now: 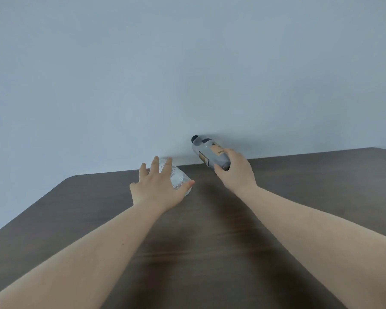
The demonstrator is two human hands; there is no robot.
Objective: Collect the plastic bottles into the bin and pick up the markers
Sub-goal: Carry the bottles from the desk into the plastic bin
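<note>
Right now R hand (235, 172) wraps labelled bottle (210, 152) at 12 o'clock, tilted off table (299, 197); L hand (158, 186), fingers spread, over clear bottle (179, 178) at 11. Risk: clear one rolls away if nudged.

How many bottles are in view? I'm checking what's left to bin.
2: a clear bottle under the left hand, a grey bottle held in the right hand.

One head-worn wide-angle cam, looking fwd and slightly down from the person's own viewpoint. Upper half of the frame is a plain wall (187, 63); lower half the dark table (210, 253), its far edge meeting the wall. Both forearms reach in from the bottom corners, close to the lens. No 2nd view.
</note>
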